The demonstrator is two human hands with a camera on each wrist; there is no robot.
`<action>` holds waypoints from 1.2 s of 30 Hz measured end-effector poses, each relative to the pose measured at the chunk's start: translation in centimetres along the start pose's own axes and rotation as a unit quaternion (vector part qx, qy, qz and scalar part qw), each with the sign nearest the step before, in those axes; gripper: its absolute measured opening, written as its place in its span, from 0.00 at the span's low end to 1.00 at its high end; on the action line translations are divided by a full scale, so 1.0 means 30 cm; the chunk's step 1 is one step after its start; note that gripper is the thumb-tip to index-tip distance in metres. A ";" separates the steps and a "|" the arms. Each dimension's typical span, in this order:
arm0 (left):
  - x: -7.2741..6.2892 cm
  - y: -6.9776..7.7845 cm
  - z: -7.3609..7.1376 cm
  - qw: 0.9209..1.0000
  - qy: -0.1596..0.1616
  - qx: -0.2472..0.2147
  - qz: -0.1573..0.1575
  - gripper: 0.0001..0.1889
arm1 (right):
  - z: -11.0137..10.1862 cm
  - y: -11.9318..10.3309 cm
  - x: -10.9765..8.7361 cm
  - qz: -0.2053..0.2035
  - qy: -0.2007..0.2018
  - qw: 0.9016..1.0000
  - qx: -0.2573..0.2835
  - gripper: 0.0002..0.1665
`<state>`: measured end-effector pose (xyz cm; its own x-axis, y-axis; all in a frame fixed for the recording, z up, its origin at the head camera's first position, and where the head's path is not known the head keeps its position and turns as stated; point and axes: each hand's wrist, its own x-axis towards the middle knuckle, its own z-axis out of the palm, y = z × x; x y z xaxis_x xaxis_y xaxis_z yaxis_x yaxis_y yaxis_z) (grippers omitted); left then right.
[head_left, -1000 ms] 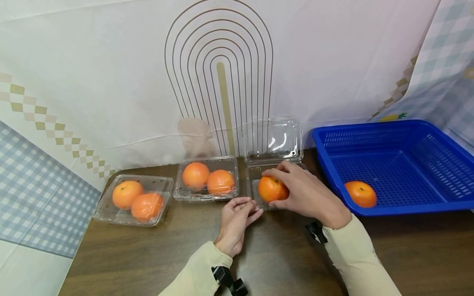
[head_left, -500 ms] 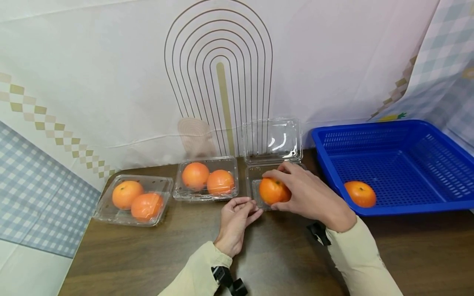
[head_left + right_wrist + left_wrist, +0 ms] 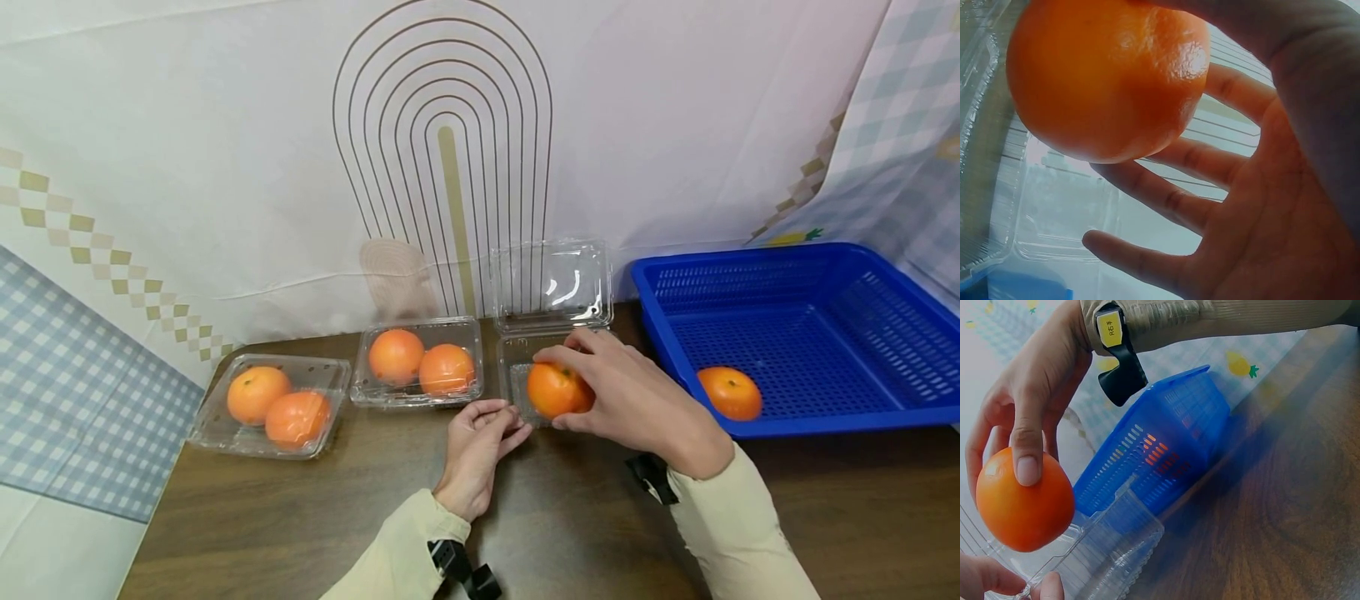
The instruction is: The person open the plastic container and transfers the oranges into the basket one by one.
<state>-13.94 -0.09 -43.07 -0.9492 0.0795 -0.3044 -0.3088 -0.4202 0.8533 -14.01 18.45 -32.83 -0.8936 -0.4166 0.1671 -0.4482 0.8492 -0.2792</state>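
In the head view my right hand (image 3: 633,396) grips an orange (image 3: 557,390) between thumb and fingers, over the bottom half of a clear plastic clamshell box (image 3: 517,375). The orange hangs above that box in the left wrist view, thumb laid on its side. In the right wrist view the orange (image 3: 1104,81) is held by the fingertips, and one finger stretches out apart from it. The box's lid (image 3: 551,287) stands raised at the back. My left hand (image 3: 480,454) pinches the box's near left corner between thumb and finger.
A blue basket (image 3: 813,358) stands at the right, with one orange (image 3: 730,393) in its near left corner. Two lidded clear boxes, a middle box (image 3: 465,329) and a left box (image 3: 330,375), each hold two oranges. A patterned cloth (image 3: 262,167) hangs behind the table.
My right hand has shifted slightly to the right and toward me with the orange in its grip. The left hand keeps its place at the box corner.
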 end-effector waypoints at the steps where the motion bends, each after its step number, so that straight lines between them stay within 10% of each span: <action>1: 0.000 0.000 0.000 1.000 0.000 0.000 0.000 0.13 | -0.002 -0.001 -0.002 0.000 0.001 1.000 0.000 0.39; 36: 0.004 -0.002 -0.001 1.000 -0.002 0.002 -0.003 0.11 | -0.039 -0.021 -0.029 -0.001 0.026 0.998 -0.051 0.39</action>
<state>-14.04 -0.09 -43.18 -0.9477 0.0860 -0.3072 -0.3143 -0.4165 0.8531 -12.93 18.67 -31.69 -0.8889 -0.4032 0.2173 -0.4426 0.8783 -0.1809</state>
